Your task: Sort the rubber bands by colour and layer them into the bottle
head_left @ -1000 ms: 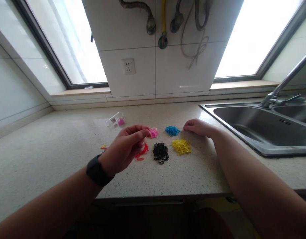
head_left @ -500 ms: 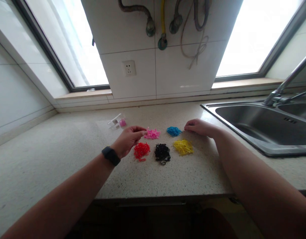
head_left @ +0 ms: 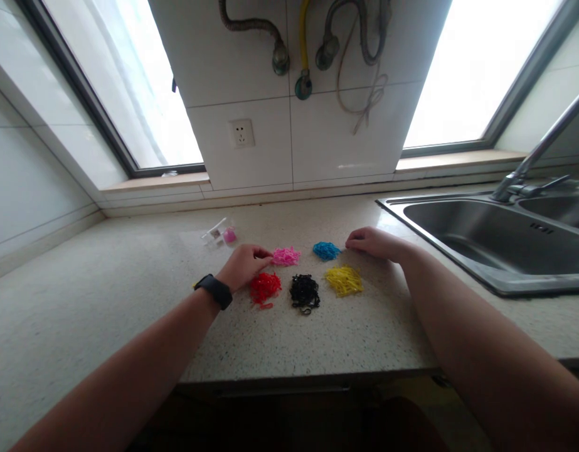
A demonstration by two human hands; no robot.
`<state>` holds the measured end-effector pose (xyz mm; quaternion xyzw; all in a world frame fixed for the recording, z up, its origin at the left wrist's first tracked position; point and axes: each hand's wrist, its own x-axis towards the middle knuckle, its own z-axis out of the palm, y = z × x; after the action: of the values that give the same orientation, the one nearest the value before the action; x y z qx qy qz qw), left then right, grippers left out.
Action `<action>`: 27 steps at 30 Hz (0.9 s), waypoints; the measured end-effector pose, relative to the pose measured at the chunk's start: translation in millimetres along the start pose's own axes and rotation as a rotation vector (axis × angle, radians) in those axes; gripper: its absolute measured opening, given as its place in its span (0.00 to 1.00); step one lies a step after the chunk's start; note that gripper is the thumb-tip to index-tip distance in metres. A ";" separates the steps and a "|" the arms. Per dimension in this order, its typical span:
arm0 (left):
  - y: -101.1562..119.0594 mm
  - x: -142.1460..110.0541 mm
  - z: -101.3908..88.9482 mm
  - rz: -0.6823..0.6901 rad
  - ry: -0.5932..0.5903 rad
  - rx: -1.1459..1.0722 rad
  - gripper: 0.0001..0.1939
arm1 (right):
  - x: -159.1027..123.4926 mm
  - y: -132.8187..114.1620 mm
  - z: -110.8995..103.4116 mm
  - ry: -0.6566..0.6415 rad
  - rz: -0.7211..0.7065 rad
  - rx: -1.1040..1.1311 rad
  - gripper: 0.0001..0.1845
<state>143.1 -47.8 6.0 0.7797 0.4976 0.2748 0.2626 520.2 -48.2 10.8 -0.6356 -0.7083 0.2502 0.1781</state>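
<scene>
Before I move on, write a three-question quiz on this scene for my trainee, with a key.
1. True or false: the right hand is nearer the blue pile than the pink pile.
2. In the row closest to the person, which lies between the red pile and the yellow pile?
A) the pink pile
B) the black pile
C) the blue pile
3. Fill in: the dark band is worn on the ____ wrist.

Key: 1. True. 2. B. 3. left.
</scene>
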 end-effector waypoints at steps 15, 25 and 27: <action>-5.4 -1.6 -13.2 0.082 -0.055 -0.053 0.18 | -0.1 1.1 0.8 0.010 -0.004 0.009 0.17; -57.5 -3.3 -89.5 0.092 0.259 -0.018 0.21 | -4.3 -5.9 0.2 0.013 0.022 0.000 0.17; -76.4 -8.3 -104.7 0.017 0.321 -0.072 0.22 | -4.4 -6.4 -0.1 0.013 0.016 -0.001 0.17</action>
<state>19.7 -13.1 26.9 0.7200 0.5163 0.4159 0.2051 515.6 -52.9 14.9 -0.6431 -0.7020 0.2472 0.1803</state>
